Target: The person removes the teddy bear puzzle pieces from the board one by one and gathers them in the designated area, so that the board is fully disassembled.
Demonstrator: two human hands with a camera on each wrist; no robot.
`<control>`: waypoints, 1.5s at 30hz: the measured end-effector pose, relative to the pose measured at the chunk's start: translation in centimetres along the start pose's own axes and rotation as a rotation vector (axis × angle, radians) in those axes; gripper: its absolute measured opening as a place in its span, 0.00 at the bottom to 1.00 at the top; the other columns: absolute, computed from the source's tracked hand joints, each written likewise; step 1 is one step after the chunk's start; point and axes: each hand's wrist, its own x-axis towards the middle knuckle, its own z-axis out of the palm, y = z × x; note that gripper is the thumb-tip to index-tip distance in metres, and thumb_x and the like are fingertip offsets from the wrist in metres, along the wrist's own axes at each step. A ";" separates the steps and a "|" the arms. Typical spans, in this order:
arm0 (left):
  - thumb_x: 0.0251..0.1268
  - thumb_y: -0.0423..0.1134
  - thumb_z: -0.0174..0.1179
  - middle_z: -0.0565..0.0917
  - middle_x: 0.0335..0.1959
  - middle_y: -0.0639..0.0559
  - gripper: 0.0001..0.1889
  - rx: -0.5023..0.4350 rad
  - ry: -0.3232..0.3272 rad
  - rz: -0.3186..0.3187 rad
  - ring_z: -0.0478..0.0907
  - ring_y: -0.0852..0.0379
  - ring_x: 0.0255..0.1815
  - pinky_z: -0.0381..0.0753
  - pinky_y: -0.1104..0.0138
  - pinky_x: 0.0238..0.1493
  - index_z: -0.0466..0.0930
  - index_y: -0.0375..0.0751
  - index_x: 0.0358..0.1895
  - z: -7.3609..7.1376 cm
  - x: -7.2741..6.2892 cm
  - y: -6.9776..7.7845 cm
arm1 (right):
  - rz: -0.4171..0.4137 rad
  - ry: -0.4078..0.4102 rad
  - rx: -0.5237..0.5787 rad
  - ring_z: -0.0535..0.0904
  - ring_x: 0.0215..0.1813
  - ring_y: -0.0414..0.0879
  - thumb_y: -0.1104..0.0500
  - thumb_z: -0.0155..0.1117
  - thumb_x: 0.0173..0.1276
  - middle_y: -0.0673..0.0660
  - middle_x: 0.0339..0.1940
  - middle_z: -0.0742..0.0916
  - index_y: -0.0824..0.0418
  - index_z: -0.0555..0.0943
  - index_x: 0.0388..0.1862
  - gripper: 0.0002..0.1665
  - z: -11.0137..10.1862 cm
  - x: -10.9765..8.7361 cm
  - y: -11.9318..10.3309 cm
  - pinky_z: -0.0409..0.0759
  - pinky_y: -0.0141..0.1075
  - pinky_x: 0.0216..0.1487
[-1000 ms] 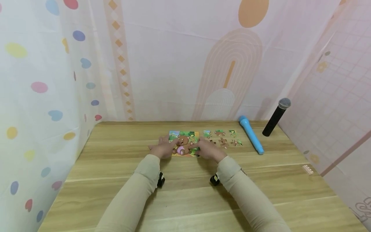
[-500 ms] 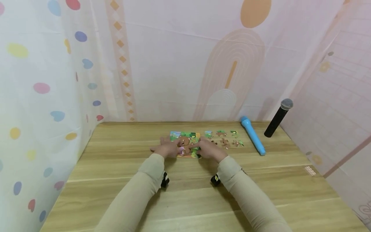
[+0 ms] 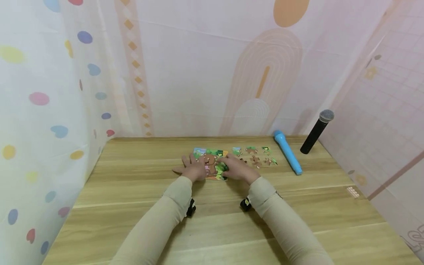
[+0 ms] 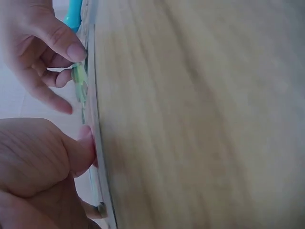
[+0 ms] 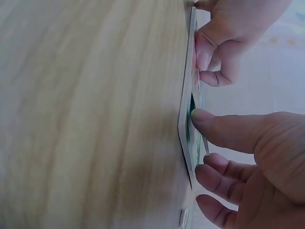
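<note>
A jigsaw puzzle (image 3: 216, 151) with a brown bear on a green and orange ground lies flat toward the back of the table. My left hand (image 3: 195, 169) rests on its left side with fingers spread, and in the right wrist view the left thumb (image 5: 205, 53) presses on the puzzle's face. At the right side, my right hand (image 3: 239, 169) pinches a green puzzle piece (image 5: 190, 117) between thumb and fingers. That piece stands tilted up from the board in the right wrist view. Both hands hide parts of the picture.
Several loose puzzle pieces (image 3: 255, 161) lie right of the puzzle. Farther right are a blue toy microphone (image 3: 287, 152) and an upright black microphone (image 3: 314, 136). A small pale studded block (image 3: 353, 192) sits near the right edge of the wooden table (image 3: 212, 228). Patterned curtains stand behind.
My left hand has shifted right across the puzzle. The right hand's fingers have drawn in on the right side, and a green piece there is now tilted up.
</note>
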 end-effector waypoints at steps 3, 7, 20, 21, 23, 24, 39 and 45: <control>0.79 0.55 0.50 0.36 0.83 0.34 0.37 0.014 -0.041 0.018 0.27 0.28 0.80 0.43 0.19 0.61 0.48 0.48 0.83 -0.8 -0.3 -0.6 | -0.018 -0.004 -0.007 0.75 0.46 0.47 0.58 0.70 0.71 0.60 0.54 0.78 0.55 0.78 0.69 0.29 0.0 0.1 0.0 0.78 0.42 0.46; 0.71 0.60 0.59 0.36 0.83 0.37 0.39 0.039 -0.105 0.064 0.30 0.32 0.82 0.50 0.24 0.65 0.59 0.46 0.78 -2.0 -0.3 -2.1 | -0.035 -0.023 0.022 0.75 0.47 0.46 0.57 0.70 0.71 0.58 0.53 0.78 0.53 0.80 0.67 0.26 0.1 0.0 -0.2 0.78 0.42 0.46; 0.65 0.58 0.68 0.46 0.80 0.26 0.51 0.172 -0.103 0.073 0.44 0.34 0.81 0.66 0.32 0.64 0.52 0.28 0.78 -2.7 -0.9 -2.1 | -0.075 -0.053 0.155 0.70 0.47 0.48 0.58 0.70 0.70 0.58 0.51 0.77 0.54 0.78 0.69 0.28 0.9 -0.3 -1.2 0.74 0.41 0.48; 0.64 0.57 0.68 0.45 0.80 0.25 0.52 0.157 -0.099 0.067 0.43 0.34 0.81 0.65 0.32 0.65 0.51 0.28 0.78 -2.6 -0.9 -2.2 | -0.072 -0.052 0.161 0.70 0.47 0.48 0.58 0.70 0.70 0.58 0.51 0.77 0.54 0.78 0.69 0.28 1.0 -0.2 -1.2 0.74 0.41 0.47; 0.64 0.56 0.69 0.41 0.80 0.25 0.53 0.124 -0.096 0.066 0.39 0.34 0.82 0.62 0.33 0.67 0.48 0.29 0.79 -2.7 -1.1 -2.3 | -0.073 -0.045 0.172 0.70 0.48 0.47 0.58 0.69 0.71 0.58 0.52 0.78 0.55 0.78 0.68 0.27 1.1 -0.1 -1.1 0.74 0.41 0.48; 0.64 0.56 0.69 0.41 0.80 0.25 0.53 0.112 -0.096 0.073 0.39 0.34 0.82 0.60 0.32 0.68 0.49 0.30 0.79 -2.7 -1.2 -2.4 | -0.072 -0.042 0.177 0.70 0.48 0.47 0.58 0.69 0.72 0.58 0.53 0.78 0.55 0.79 0.68 0.26 1.1 -0.1 -1.0 0.74 0.41 0.49; 0.63 0.53 0.71 0.72 0.70 0.36 0.43 0.233 0.021 0.102 0.56 0.37 0.76 0.58 0.39 0.66 0.63 0.30 0.72 -1.9 -1.7 -1.8 | -0.112 -0.035 0.195 0.71 0.47 0.47 0.58 0.70 0.70 0.58 0.51 0.78 0.59 0.81 0.64 0.24 0.7 0.0 -0.6 0.74 0.41 0.48; 0.62 0.53 0.70 0.74 0.69 0.36 0.43 0.197 0.025 0.112 0.57 0.36 0.75 0.58 0.38 0.66 0.64 0.30 0.72 -1.8 -1.3 -2.1 | -0.081 -0.025 0.221 0.72 0.46 0.47 0.59 0.71 0.69 0.58 0.51 0.77 0.59 0.81 0.64 0.24 1.0 0.2 -0.6 0.74 0.40 0.47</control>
